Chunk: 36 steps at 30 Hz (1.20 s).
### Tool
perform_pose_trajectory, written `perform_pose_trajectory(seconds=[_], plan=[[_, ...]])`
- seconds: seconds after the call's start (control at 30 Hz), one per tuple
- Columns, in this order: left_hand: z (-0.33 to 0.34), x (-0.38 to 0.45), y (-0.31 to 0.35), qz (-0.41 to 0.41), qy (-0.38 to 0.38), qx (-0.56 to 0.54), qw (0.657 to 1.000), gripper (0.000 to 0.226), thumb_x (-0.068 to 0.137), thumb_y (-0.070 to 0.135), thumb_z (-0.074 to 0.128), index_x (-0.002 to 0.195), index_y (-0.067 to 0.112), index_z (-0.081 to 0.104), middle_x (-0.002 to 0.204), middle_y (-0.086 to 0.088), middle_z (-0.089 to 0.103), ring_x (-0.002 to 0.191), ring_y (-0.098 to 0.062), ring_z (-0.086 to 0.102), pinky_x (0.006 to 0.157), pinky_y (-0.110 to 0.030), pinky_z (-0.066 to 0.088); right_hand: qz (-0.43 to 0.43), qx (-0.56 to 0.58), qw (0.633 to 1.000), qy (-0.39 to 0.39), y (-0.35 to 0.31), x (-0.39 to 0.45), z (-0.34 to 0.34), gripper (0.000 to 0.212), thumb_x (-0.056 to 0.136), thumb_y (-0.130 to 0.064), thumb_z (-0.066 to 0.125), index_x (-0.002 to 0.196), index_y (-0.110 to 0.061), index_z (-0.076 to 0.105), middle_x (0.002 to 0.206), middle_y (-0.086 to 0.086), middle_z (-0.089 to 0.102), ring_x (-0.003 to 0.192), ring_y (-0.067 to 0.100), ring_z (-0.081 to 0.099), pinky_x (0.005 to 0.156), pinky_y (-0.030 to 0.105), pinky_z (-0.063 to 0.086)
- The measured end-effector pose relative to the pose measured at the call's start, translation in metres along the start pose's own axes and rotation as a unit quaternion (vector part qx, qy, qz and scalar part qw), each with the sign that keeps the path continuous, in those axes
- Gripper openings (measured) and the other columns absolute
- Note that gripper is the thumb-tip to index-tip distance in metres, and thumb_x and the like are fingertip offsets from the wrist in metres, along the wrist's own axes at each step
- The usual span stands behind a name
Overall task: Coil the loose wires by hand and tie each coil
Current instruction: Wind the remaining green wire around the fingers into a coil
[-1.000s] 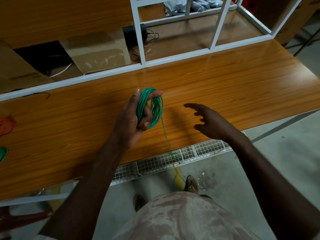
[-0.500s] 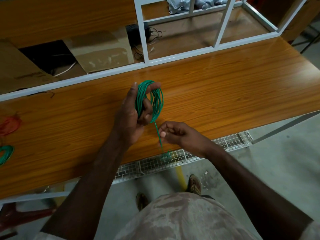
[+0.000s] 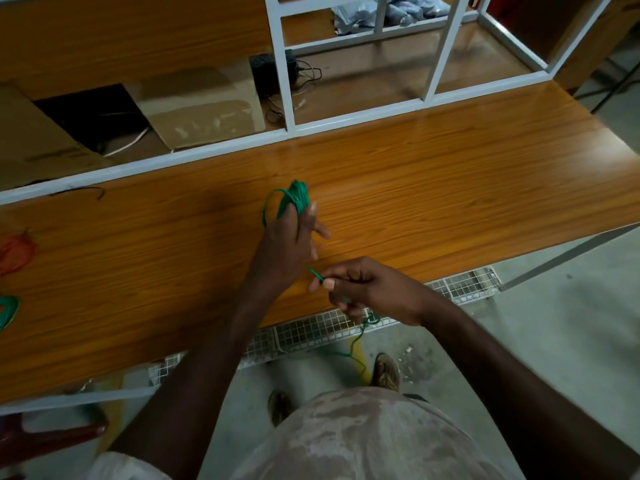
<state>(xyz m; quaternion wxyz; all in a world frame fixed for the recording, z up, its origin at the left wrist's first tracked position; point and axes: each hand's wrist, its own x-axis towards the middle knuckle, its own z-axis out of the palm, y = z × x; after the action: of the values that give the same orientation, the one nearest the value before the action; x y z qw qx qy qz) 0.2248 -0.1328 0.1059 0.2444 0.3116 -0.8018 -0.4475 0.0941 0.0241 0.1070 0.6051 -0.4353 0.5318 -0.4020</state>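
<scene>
Surface: a glossy orange wood-grain benchtop [image 3: 450,174] was recorded, bounded at the rear by a white metal frame [image 3: 287,98]. Behind the frame, flattened cardboard [image 3: 201,109] and a black adapter [image 3: 273,69] with cords were noted. A wire-mesh tray [image 3: 460,289] was seen under the front edge, above a grey concrete floor [image 3: 571,341].

Item: a green wire coil [image 3: 294,199] was held above the benchtop by the left hand [image 3: 287,244], whose fingers were curled round the bundle; the loops projected beyond the fingertips, pointing away from the person. From below that hand, the loose green wire tail [image 3: 353,348] ran toward the person, was pinched between thumb and fingers of the right hand [image 3: 367,289], and then hung over the front edge toward the floor.

At the left edge, an orange wire bundle [image 3: 15,252] and another green bundle [image 3: 8,310] were partly visible on the benchtop.
</scene>
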Motion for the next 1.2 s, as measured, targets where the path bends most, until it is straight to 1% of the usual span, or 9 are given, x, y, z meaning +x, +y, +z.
perform_pose_trajectory(seconds=[0.1,0.23,0.3,0.37,0.5,0.63,0.87,0.97,1.2], plan=[[0.001,-0.007,-0.022,0.004,-0.063,0.130,0.990,0.057,0.110,0.060,0.031,0.107,0.011,0.061,0.072,0.002,0.069,0.060,-0.013,0.065,0.062,-0.047,0.055,0.027,-0.018,0.999,0.008,-0.006,-0.007,-0.020,0.026,0.113,-0.018,0.055,0.120,-0.002,0.074,0.076,0.013,0.049,0.057,0.014,0.039,0.053,0.027,0.035],[0.003,-0.017,-0.026,0.037,-0.140,0.177,0.973,0.042,0.109,0.053,0.048,0.085,0.021,0.061,0.065,0.007,0.058,0.062,-0.009,0.058,0.061,-0.030,0.042,0.079,-0.193,0.977,-0.032,-0.006,-0.011,-0.047,0.016,0.108,-0.019,0.064,0.110,-0.013,0.079,0.078,0.008,0.065,0.064,0.013,0.055,0.060,0.025,0.047],[0.000,-0.022,-0.024,0.025,-0.173,0.155,0.972,0.030,0.105,0.045,0.061,0.099,0.019,0.074,0.071,0.017,0.060,0.067,0.008,0.061,0.059,-0.013,0.038,0.100,-0.287,0.952,-0.022,-0.004,-0.008,-0.058,0.013,0.105,-0.019,0.067,0.102,-0.020,0.079,0.083,0.005,0.075,0.068,0.011,0.063,0.063,0.026,0.051],[-0.003,-0.026,-0.025,0.011,-0.203,0.125,0.971,0.034,0.096,0.044,0.074,0.119,0.019,0.077,0.079,0.022,0.063,0.071,0.015,0.061,0.060,-0.009,0.041,0.105,-0.363,0.926,-0.001,0.001,-0.007,-0.065,0.017,0.102,-0.012,0.069,0.098,-0.026,0.079,0.093,0.001,0.078,0.080,0.012,0.071,0.072,0.031,0.059],[-0.011,-0.031,-0.035,-0.021,-0.227,0.032,0.973,0.051,0.081,0.045,0.091,0.127,0.033,0.073,0.066,0.011,0.058,0.060,-0.006,0.051,0.054,-0.032,0.039,0.073,-0.460,0.882,0.070,0.018,-0.003,-0.062,0.040,0.088,0.012,0.066,0.086,-0.028,0.075,0.112,-0.008,0.064,0.104,0.015,0.066,0.089,0.040,0.059],[-0.017,-0.028,-0.037,-0.023,-0.192,-0.012,0.981,0.050,0.081,0.051,0.088,0.127,0.041,0.073,0.089,-0.019,0.070,0.072,-0.015,0.055,0.064,-0.030,0.042,-0.026,-0.430,0.884,0.183,0.039,-0.003,-0.064,0.037,0.082,0.010,0.073,0.079,-0.027,0.070,0.105,-0.006,0.062,0.096,0.018,0.067,0.083,0.040,0.058],[-0.033,-0.028,-0.036,-0.030,-0.120,-0.061,0.990,0.044,0.084,0.028,0.083,0.127,0.025,0.074,0.066,0.014,0.058,0.057,-0.009,0.049,0.054,-0.025,0.039,0.004,-0.107,0.909,0.404,0.052,-0.018,-0.080,0.048,0.087,0.021,0.053,0.107,-0.022,0.061,0.094,0.013,0.076,0.066,0.030,0.074,0.057,0.045,0.057],[-0.045,-0.029,-0.044,-0.032,-0.105,-0.053,0.993,0.044,0.088,0.015,0.086,0.130,0.021,0.073,0.065,0.013,0.056,0.056,-0.008,0.050,0.052,-0.024,0.040,0.020,-0.168,0.880,0.443,0.058,-0.032,-0.100,0.040,0.094,0.013,0.054,0.110,-0.020,0.068,0.091,0.003,0.080,0.060,0.017,0.069,0.052,0.032,0.049],[-0.037,-0.032,-0.030,-0.020,-0.086,-0.079,0.993,0.041,0.092,0.008,0.081,0.131,0.016,0.071,0.067,-0.005,0.049,0.053,-0.014,0.050,0.049,-0.024,0.042,0.056,-0.368,0.833,0.409,0.073,-0.021,-0.104,0.036,0.096,0.011,0.059,0.100,-0.016,0.082,0.105,0.008,0.079,0.087,0.026,0.075,0.071,0.039,0.061]])
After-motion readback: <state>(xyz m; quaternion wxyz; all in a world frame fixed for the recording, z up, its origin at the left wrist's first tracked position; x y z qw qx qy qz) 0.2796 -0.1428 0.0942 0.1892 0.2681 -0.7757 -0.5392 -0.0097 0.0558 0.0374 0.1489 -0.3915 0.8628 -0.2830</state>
